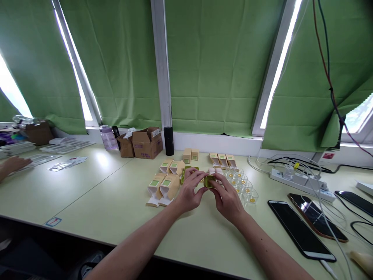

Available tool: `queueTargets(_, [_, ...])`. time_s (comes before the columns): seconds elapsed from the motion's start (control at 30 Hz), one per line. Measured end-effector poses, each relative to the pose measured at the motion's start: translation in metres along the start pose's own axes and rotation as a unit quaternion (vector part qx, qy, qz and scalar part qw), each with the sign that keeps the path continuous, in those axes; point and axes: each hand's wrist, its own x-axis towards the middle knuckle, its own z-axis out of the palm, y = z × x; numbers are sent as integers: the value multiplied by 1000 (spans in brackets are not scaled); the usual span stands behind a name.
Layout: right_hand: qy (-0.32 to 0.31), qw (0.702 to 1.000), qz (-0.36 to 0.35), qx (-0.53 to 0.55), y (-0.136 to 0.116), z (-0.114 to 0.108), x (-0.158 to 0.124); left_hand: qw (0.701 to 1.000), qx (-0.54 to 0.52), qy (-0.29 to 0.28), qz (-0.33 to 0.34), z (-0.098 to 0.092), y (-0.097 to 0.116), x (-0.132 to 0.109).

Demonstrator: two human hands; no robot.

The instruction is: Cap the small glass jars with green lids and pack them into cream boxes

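Note:
My left hand (190, 190) and my right hand (227, 196) meet over the middle of the pale green table (101, 194). Both pinch a small green case (209, 181) between their fingertips. Just left of the hands lie several tan cardboard boxes with green labels (163, 186), some open at the end. Behind my right hand stand several small clear plastic cups with yellow bits inside (243, 184). Another green piece (184, 175) lies partly hidden behind my left fingers.
Two brown cartons (145, 143), a black cylinder (168, 140) and a clear bottle (107, 137) stand by the windowsill. A power strip with cables (301, 181) and dark phones (300, 229) lie at right. Another person's hand (13, 164) rests far left.

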Motion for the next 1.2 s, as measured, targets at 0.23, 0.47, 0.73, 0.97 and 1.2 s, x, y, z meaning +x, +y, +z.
queueTargets(0.23, [14, 997, 45, 68, 1, 3, -2, 1000, -13, -9, -7, -2, 1, 0])
queueTargets(0.47, [63, 910, 266, 312, 9, 9, -2, 999, -19, -16, -36, -2, 1, -1])
queueTargets(0.73, [53, 809, 379, 447, 0, 6, 8, 998, 42, -53, 1, -3, 11, 2])
queueTargets(0.97, [13, 798, 418, 434, -6, 6, 10, 995, 60, -76, -8, 1, 8, -1])
queueTargets(1.2, [-15, 796, 435, 420, -9, 3, 13, 997, 11, -65, -39, 2, 6, 3])
